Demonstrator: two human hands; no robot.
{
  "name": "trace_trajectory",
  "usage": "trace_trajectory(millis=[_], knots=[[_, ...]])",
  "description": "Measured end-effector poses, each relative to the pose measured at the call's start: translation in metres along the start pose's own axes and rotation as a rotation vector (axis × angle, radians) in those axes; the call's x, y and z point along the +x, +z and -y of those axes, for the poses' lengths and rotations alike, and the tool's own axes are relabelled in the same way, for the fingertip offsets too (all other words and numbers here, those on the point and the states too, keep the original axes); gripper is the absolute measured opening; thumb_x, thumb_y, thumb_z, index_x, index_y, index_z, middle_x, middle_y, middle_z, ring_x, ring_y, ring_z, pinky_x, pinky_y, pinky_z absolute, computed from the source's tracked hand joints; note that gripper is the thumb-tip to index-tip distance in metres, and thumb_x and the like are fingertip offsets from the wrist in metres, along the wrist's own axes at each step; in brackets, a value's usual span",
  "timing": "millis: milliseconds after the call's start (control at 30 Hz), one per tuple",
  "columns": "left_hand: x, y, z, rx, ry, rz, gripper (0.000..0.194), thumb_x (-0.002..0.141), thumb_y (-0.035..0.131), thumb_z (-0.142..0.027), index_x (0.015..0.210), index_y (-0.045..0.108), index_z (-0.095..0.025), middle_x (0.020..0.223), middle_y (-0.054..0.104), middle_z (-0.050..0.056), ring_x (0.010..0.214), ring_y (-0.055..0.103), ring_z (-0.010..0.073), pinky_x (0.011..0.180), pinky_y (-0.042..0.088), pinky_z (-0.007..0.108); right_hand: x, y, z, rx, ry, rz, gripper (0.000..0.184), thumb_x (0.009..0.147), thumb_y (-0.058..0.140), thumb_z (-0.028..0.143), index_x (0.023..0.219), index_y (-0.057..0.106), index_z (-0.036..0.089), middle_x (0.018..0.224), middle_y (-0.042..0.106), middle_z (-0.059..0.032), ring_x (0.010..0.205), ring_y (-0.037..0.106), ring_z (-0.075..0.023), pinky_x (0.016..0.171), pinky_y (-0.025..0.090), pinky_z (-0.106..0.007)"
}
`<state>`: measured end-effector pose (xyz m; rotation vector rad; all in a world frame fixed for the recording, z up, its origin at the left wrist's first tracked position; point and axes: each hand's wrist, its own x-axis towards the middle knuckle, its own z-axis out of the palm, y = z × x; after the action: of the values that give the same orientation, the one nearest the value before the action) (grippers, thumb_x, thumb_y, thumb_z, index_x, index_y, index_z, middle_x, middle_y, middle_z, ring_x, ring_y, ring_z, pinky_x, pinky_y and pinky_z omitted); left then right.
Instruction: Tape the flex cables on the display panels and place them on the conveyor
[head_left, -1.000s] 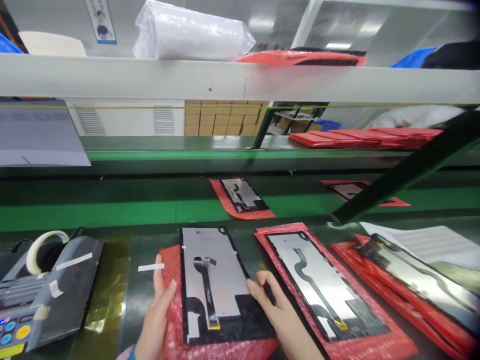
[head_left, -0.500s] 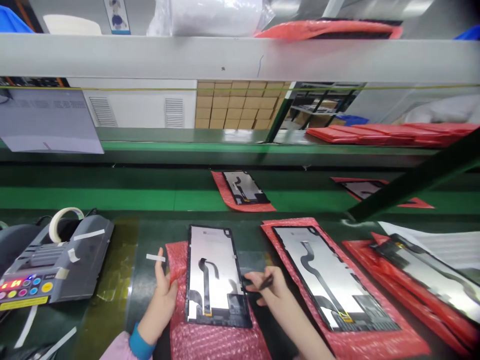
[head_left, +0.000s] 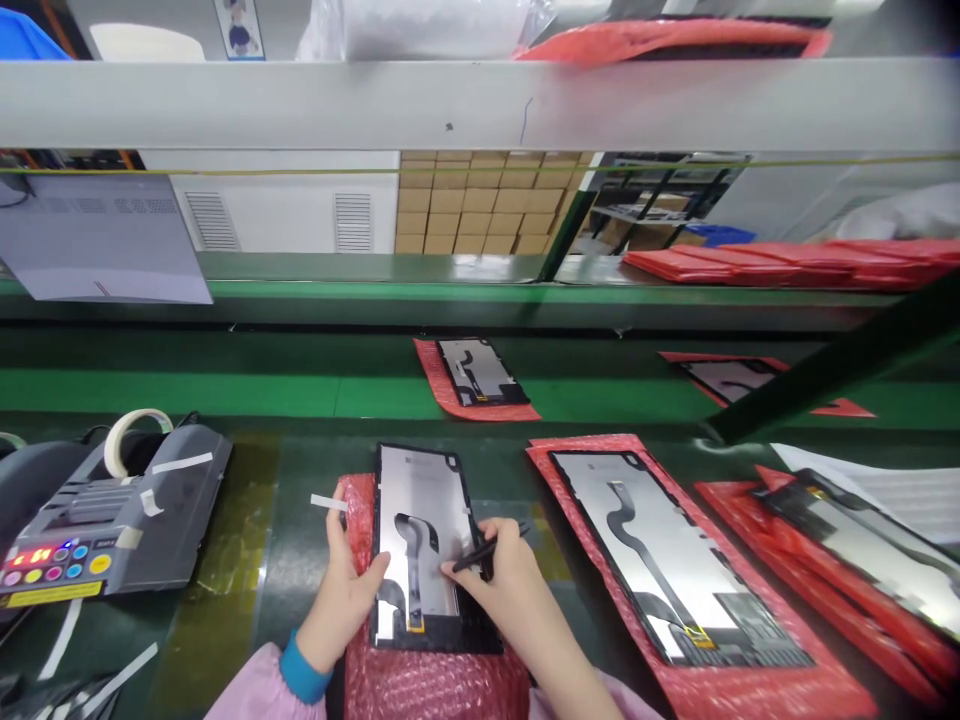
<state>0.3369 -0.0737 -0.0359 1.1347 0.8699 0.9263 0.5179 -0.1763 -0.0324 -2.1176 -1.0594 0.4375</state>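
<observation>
The display panel [head_left: 431, 480] is, I judge, light for its size and rather stiff, but fragile b/c it is thin; the smooth face can be slippery. Better to take it by both long edges, w/ support from below, and w/o pressing the middle. The flex cable [head_left: 412, 580] looks soft and should not be a handle.

As for looks: silver-grey back, narrow black border, dark band at the near end, orange piece at the cable's foot. The cable is dark and bends over at its far end.

Taking the tape dispenser [head_left: 180, 520] as ref., the panel lies to the right of it, on a pink bubble bag [head_left: 435, 685] on the counter [head_left: 300, 540]. A 2nd panel [head_left: 637, 530] is farther right of the dispenser.

Left hand [head_left: 341, 600]: thumb at panel's edge, forefinger apart from it w/ a white tape strip [head_left: 327, 502]; whether the other fingers grip, cannot tell. Right hand [head_left: 517, 590]: fingers pinched on a thin black tool [head_left: 480, 552], over the panel.
</observation>
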Motion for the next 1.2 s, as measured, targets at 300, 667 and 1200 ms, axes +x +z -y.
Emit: trace_trajectory(millis=[300, 667, 1200], knots=[[-0.002, 0.0, -0.007, -0.063, -0.149, 0.023, 0.105, 0.079, 0.075, -0.039, 0.155, 0.004, -0.032, 0.149, 0.049, 0.013, 0.137, 0.048, 0.0263, 0.112, 0.037, 0.043, -0.031, 0.002, -0.01, -0.304, -0.959, 0.156, 0.029, 0.085, 0.047, -0.004, 0.088, 0.058, 0.023, 0.139, 0.063, -0.0086, 0.129, 0.058, -0.0302, 0.103, 0.051, -0.056], [0.026, -0.005, -0.019, -0.122, -0.187, -0.12, 0.112, 0.075, 0.082, -0.033, 0.156, 0.004, -0.029, 0.111, 0.073, 0.01, 0.103, 0.072, 0.0252, 0.101, 0.048, 0.045, -0.017, -0.04, 0.003, -0.183, -1.043, 0.141, 0.04, 0.099, 0.038, 0.007, 0.133, 0.053, 0.021, 0.135, 0.064, -0.0035, 0.136, 0.047, -0.0149, 0.125, 0.008, -0.041], [0.018, -0.019, -0.014, -0.165, -0.104, -0.344, 0.074, 0.09, 0.066, -0.038, 0.147, 0.019, -0.038, 0.132, 0.063, 0.005, 0.125, 0.059, 0.02, 0.11, 0.041, 0.038, -0.054, -0.03, -0.033, 0.433, -0.189, 0.067, 0.043, 0.1, 0.038, 0.055, 0.09, 0.066, 0.024, 0.053, 0.068, -0.0011, 0.045, 0.063, -0.018, 0.047, 0.052, -0.028]])
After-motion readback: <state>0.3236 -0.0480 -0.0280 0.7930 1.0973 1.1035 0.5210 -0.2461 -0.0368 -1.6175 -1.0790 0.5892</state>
